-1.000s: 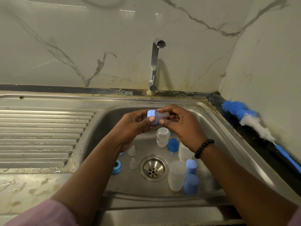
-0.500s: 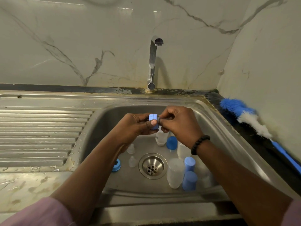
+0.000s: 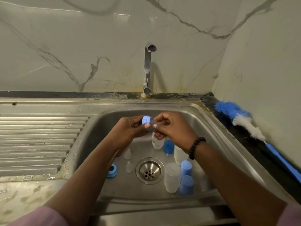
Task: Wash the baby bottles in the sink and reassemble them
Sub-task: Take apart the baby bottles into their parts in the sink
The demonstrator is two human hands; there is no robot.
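Note:
Over the steel sink [image 3: 210, 128], my left hand [image 3: 130, 129] grips a blue screw ring [image 3: 146, 120]. My right hand [image 3: 172, 129] pinches the clear teat [image 3: 154, 123] that sticks out of that ring. Below, in the basin, stand a clear bottle [image 3: 157, 142], a blue cap [image 3: 168, 146], frosted bottles [image 3: 171, 176] and two blue caps [image 3: 186, 185]. Two loose clear teats [image 3: 129, 167] and another blue ring [image 3: 112, 170] lie left of the drain [image 3: 149, 172].
The tap [image 3: 148, 69] rises behind the basin with no water running. A ribbed draining board [image 3: 39, 141] lies to the left. A blue and white bottle brush [image 3: 244, 124] rests on the dark counter along the right wall.
Both hands stayed together over the basin. The ring and teat turned slightly between the fingers, and the teat shows a little more now than half a second ago.

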